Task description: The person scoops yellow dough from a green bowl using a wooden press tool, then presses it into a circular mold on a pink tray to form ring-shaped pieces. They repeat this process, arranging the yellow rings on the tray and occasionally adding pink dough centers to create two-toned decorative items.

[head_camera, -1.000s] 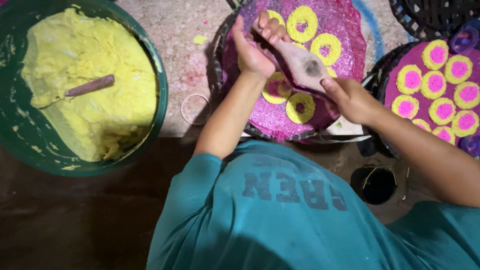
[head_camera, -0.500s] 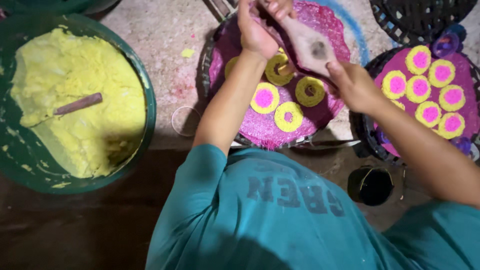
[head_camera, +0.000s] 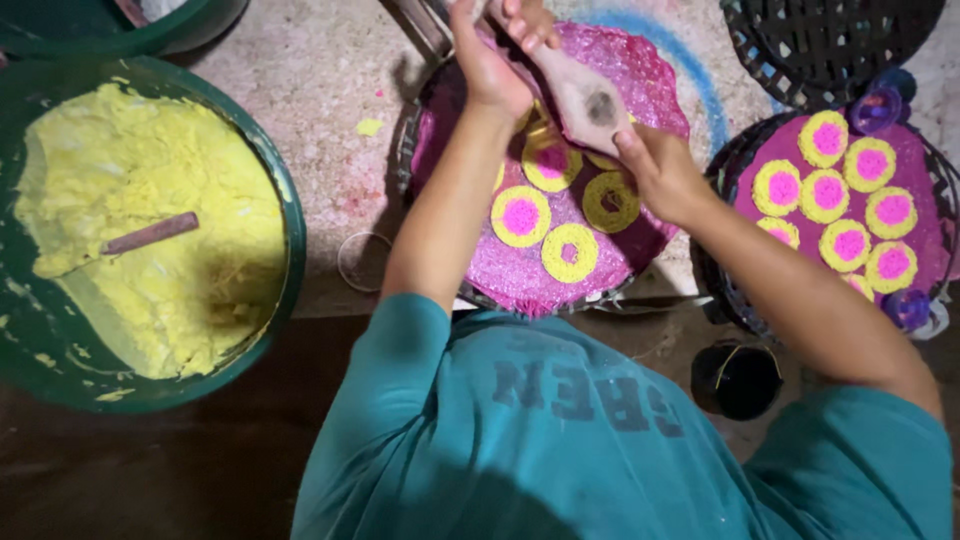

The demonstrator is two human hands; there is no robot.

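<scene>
Green tub (head_camera: 285, 215) is sitting far left on the floor, filled with yellow paste (head_camera: 140, 220); a brown stick (head_camera: 150, 234) is lying in the paste, handle angled up-right. Teal shirt (head_camera: 560, 440) is filling the bottom of the view.

Centre tray (head_camera: 520, 285) is lying under both hands, covered in a pink glittery layer, carrying yellow rings (head_camera: 570, 252), some filled pink, some open. Second round tray (head_camera: 760, 150) is sitting to the right, just beside the first, also pink, carrying filled yellow-and-pink discs (head_camera: 848, 245). Dark woven basket (head_camera: 830, 40) is sitting top right, above that tray.

Wooden mould (head_camera: 580, 95) is hanging over the upper part of the centre tray, tilted, dark recess facing up. Right hand (head_camera: 660, 175) is gripping its lower end, grip closed around it. Left hand (head_camera: 490, 65) is clamping the upper end, fingers wrapped over the top, grip closed on the same piece.

Small black cup (head_camera: 735, 380) is standing near the lower right, between the trays and the shirt. Clear ring (head_camera: 362, 260) is lying on the floor between tub and centre tray.
</scene>
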